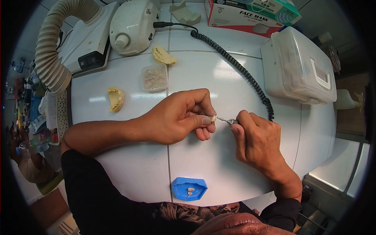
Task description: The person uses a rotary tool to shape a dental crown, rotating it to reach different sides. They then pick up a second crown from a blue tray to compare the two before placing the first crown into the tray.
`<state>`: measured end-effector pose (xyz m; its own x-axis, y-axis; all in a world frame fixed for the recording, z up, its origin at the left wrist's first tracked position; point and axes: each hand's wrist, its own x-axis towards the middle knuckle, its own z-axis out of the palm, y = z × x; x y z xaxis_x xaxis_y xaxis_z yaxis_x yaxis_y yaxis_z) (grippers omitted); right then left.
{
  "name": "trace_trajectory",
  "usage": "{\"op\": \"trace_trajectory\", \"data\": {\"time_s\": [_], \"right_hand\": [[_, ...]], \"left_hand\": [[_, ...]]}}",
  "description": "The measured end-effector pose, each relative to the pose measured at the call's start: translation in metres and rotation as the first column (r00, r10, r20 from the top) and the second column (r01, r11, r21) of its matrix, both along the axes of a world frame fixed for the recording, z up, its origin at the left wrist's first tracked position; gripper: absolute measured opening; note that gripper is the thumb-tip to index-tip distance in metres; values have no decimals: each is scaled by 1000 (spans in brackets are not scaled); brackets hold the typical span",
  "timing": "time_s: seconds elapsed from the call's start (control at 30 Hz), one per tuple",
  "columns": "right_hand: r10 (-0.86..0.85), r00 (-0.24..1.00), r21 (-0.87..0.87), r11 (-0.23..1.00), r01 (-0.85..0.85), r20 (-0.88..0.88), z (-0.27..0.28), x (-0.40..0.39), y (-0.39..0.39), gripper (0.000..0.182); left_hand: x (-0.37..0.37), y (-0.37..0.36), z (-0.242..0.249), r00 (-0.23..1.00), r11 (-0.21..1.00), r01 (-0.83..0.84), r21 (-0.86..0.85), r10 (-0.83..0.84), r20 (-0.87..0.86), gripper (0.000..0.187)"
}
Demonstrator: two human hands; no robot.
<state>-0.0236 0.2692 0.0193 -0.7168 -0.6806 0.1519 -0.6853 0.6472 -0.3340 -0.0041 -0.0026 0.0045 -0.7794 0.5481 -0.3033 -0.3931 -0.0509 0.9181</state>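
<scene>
Left hand (176, 117): its thumb and fingers were clamped on the tooth (213, 118).
Tooth: it sat between those fingertips; from my end I couldn't tell whether the drill (231, 122) touched it. I judged it light, stiff and brittle, best pinched by its sides.
Drill: I reckoned it slim and rigid, best held near the bit (221, 119).
Right hand (258, 137): it was clamped around the drill.
Yellow cast (164, 56): it bore handwriting I couldn't read.
Mask box (235, 20): I read "FACE MASK", with what looked like "3-PLY EARLOOP" below.

On the white and red box (244, 22) is printed "FACE MASK", with a smaller line starting "3-PLY" below it. Handwriting on the yellow tooth mould (164, 57) is not readable.
</scene>
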Motion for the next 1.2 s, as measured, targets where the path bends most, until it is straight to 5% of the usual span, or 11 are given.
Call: {"op": "trace_trajectory", "data": {"time_s": [1.2], "right_hand": [[46,999,-4,999,-46,15,0,-1,-2,30]], "left_hand": [[2,2,4,1000,998,2,-59,-3,-24,5]]}}
